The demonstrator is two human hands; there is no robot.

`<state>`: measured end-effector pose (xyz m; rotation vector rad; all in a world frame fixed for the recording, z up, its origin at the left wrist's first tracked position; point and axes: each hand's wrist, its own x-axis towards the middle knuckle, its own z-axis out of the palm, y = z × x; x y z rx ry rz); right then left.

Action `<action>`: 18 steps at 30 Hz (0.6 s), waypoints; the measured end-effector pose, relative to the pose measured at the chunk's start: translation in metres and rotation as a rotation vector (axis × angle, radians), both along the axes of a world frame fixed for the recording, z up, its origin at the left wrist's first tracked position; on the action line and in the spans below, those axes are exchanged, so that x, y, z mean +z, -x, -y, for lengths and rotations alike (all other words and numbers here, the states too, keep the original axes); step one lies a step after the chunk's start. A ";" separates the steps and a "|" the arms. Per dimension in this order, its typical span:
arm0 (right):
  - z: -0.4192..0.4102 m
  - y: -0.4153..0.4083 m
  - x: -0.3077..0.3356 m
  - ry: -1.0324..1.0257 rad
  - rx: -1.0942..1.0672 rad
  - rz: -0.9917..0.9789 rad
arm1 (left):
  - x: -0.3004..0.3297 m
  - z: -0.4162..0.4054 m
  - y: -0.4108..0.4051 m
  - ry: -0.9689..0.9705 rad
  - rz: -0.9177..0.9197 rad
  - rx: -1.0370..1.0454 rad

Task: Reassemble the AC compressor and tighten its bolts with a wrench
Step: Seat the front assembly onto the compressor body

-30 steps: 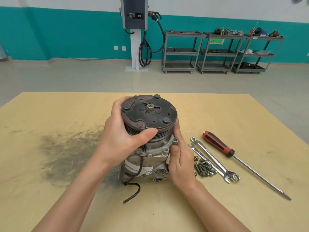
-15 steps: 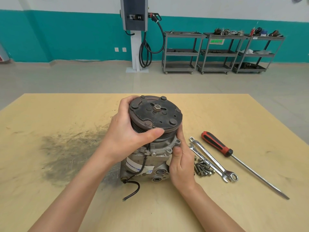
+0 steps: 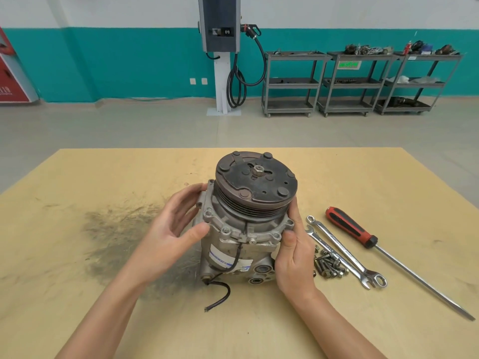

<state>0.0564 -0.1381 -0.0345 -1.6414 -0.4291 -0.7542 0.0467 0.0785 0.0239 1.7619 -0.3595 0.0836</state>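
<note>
Compressor [image 3: 246, 229] upright on table [image 3: 103, 320]. Left hand [image 3: 176, 229] spread, fingertips at housing flange. Right hand [image 3: 293, 255] gripping housing. Wrenches [image 3: 344, 251], bolts [image 3: 328, 265] just right.

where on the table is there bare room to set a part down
Bare wood lies behind the compressor to the table's far edge, along the left edge beyond the dark smudge, and near the front between the forearms. Crowded: right of the compressor, with bolts, wrenches and screwdriver.

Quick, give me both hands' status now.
Left hand: open, fingers loosely against the compressor.
Right hand: gripping the compressor's right side.
</note>
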 end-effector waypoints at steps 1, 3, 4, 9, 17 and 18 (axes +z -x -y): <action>0.000 0.000 0.000 0.001 -0.003 0.000 | 0.000 0.002 0.000 0.012 0.002 0.015; 0.000 0.000 0.000 -0.003 0.000 -0.001 | 0.001 0.005 -0.001 0.034 0.007 0.029; 0.000 0.000 0.000 -0.007 0.002 0.002 | 0.002 0.006 -0.001 0.041 0.013 0.030; 0.000 0.000 0.001 -0.008 -0.002 0.018 | 0.002 0.009 -0.004 0.053 0.055 0.028; -0.001 0.000 0.003 -0.013 -0.005 0.039 | 0.000 0.008 -0.008 -0.023 0.063 0.080; -0.001 0.000 0.003 -0.014 -0.004 0.037 | 0.000 0.009 -0.008 -0.036 0.071 0.091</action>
